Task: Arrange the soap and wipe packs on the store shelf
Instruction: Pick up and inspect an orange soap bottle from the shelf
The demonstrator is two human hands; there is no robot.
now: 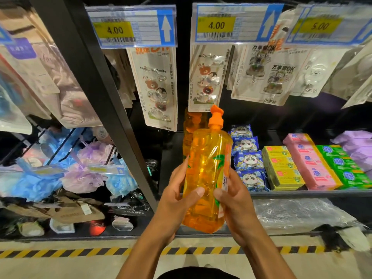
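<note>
- Soap bottle (205,178), orange with an orange pump (216,115), is in the air in front of the shelf (302,193), leaning a little to the right and not yet set down
- Your left hand (177,196) grips its left side with the thumb across the front; your right hand (235,200) wraps its right side, thumb also on the front
- Step in hand, as I judge it: placing this bottle at the left end of the row, where a second orange bottle (191,125) stands just behind it
- Next move calls for standing it upright, lowering its base onto the shelf beside or in front of that bottle, and keeping the pump below the card packs of hooks (203,77) hanging just above it
- Right of the bottle run the panda wipe packs (248,160), then yellow boxes (281,168), pink packs (310,164) and green packs (346,170); their print is too small to read
- Readable above the bottle: price tags "4.00" (216,25), "4.00" (114,30) and "5.00" (320,26); a hook card up and to the right says "OK"
- Label on the bottle shows only a "3" beside your right thumb
</note>
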